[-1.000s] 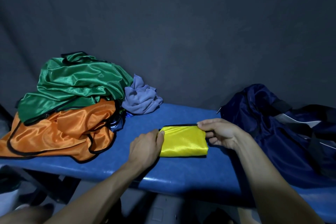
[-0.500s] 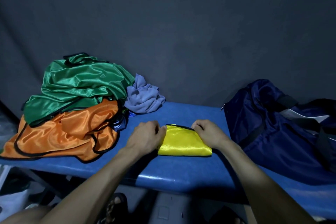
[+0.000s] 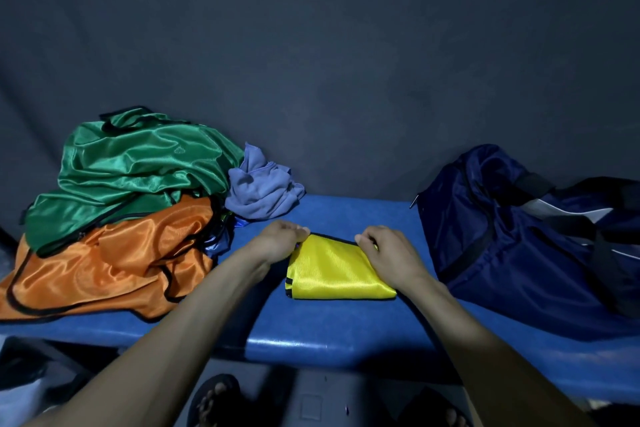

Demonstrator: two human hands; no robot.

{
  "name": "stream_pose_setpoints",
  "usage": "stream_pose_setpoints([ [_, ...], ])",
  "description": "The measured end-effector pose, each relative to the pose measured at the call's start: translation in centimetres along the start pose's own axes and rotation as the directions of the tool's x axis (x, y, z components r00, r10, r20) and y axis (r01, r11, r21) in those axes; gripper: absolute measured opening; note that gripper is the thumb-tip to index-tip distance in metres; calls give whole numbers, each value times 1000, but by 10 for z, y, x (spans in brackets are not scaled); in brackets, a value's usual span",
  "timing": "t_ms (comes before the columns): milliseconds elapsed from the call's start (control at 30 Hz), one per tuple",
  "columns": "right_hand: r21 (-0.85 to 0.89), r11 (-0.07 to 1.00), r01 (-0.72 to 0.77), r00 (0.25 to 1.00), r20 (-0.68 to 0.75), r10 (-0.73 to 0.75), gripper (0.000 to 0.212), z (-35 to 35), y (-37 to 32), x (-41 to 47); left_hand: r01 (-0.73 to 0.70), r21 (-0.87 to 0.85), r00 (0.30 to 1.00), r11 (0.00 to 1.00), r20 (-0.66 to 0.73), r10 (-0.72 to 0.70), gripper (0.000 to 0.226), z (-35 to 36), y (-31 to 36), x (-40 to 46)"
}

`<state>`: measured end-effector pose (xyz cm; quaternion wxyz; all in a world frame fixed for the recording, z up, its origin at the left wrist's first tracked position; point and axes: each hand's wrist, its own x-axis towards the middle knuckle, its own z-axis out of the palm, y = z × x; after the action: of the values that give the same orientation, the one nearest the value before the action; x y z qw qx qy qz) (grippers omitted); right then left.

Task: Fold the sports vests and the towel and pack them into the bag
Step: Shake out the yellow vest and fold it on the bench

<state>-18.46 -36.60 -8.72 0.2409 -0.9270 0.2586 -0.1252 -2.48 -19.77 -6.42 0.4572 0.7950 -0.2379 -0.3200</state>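
Observation:
A folded yellow vest (image 3: pixel 334 272) lies in the middle of the blue bench (image 3: pixel 332 333). My left hand (image 3: pixel 278 241) pinches its far left corner with curled fingers. At the far right corner, my right hand (image 3: pixel 389 253) grips the fold the same way. A crumpled green vest (image 3: pixel 138 166) sits on a crumpled orange vest (image 3: pixel 104 260) at the left. The lilac towel (image 3: pixel 259 189) is bunched beside them against the wall. The navy bag (image 3: pixel 526 232) stands at the right end of the bench.
A dark wall runs right behind the bench. Below the bench's front edge I see the floor and my feet in sandals (image 3: pixel 214 399). A strip of another blue cloth (image 3: pixel 221 243) peeks out under the orange vest.
Both hands have slid from the sides of the yellow vest up to its far corners and curled onto them. The far edge has lifted slightly.

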Motion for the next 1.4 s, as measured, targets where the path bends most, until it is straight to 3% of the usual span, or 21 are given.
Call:
stream_pose_setpoints([
  [67,-13,1000,-11,1000,-2,11,38,0,-1,-1,72,-30,997,997,20,-71,33,-5,4,1],
  [133,-22,999,-23,1000,1,23,38,0,-3,-1,82,66,994,995,65,-86,39,-10,6,2],
  [200,-39,998,-43,999,9,44,39,0,-4,0,19,301,994,953,94,-49,44,-12,7,4],
  [300,-82,992,-93,996,9,94,42,1,-9,2,-139,617,990,774,101,98,49,-7,-3,3],
  [333,-112,988,-104,994,5,105,43,2,-11,2,-178,619,983,765,81,164,48,-5,-7,0],
  [400,-165,980,-111,994,-4,112,43,3,-13,3,-217,481,966,850,-21,258,41,-5,-9,-8],
  [467,-179,976,-123,992,-12,123,43,3,-14,2,-192,383,948,904,-164,271,37,-12,-8,-21],
  [533,-189,972,-136,991,-22,134,42,5,-15,2,-164,403,928,900,-246,280,39,-18,-10,-38],
  [667,-233,959,-162,986,-62,152,39,8,-19,0,-162,330,935,930,-251,252,37,-3,-26,-69],
  [833,-225,953,-204,976,-127,179,37,14,-23,-4,-139,33,936,990,-322,142,30,15,-35,-67],
  [1000,-206,948,-241,964,-167,209,43,17,-24,-4,-175,-203,921,963,-380,87,26,26,-38,-66],
  [1067,-212,947,-242,962,-177,206,43,18,-24,-5,-202,-182,924,962,-361,126,32,27,-41,-65],
  [1200,-231,946,-227,966,-176,189,43,18,-24,-7,-184,186,904,965,-353,240,40,24,-48,-66],
  [1333,-236,951,-202,972,-169,164,42,17,-23,-9,-91,172,906,981,-394,153,41,18,-26,-57],
  [1400,-247,951,-186,975,-169,147,42,16,-23,-10,-32,296,908,955,-390,151,45,23,-20,-51],
])
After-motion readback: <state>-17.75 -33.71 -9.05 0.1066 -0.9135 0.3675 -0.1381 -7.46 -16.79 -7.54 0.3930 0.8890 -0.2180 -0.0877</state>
